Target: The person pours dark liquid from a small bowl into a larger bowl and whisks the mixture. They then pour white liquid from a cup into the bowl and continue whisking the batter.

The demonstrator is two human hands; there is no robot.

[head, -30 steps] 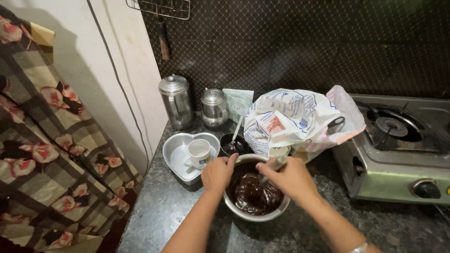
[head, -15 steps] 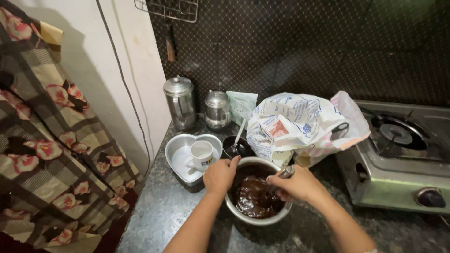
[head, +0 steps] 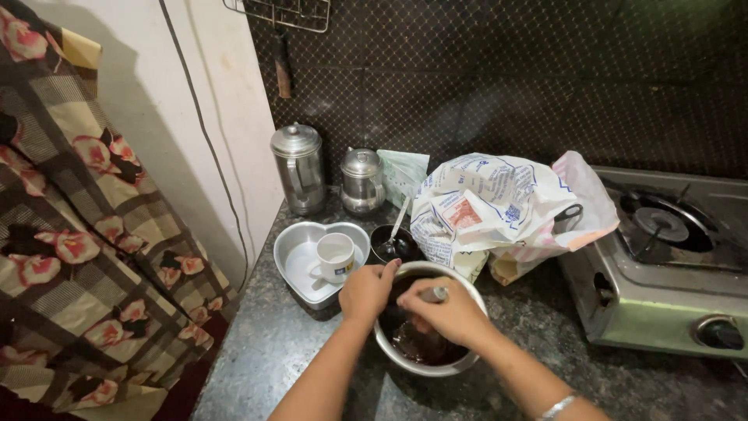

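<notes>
A steel mixing bowl [head: 427, 360] holding dark brown batter [head: 417, 343] stands on the speckled dark counter [head: 265, 351], near its front edge. The left hand [head: 366, 290] rests on the bowl's near-left rim, fingers [head: 387, 270] curled over the rim and closed on it. The right hand [head: 449, 312] is above the bowl's centre, its fingers closed around the metal handle of a utensil [head: 433, 295] whose lower end goes down into the batter; the working end is hidden by the hand. The batter lies directly beneath the right hand and just right of the left.

Just left of the bowl sits a heart-shaped baking tin [head: 300, 253] with a white mug [head: 335, 257] standing inside it. Behind the bowl is a small dark cup [head: 393, 243] with a spoon [head: 399, 218] leaning in it. Two lidded steel containers [head: 298, 168] stand against the dark tiled wall. A crumpled printed plastic bag [head: 499, 203] lies behind and to the right of the bowl, touching its far rim. A gas stove [head: 662, 273] occupies the right end of the counter. A patterned floral curtain [head: 70, 234] hangs at the left.
</notes>
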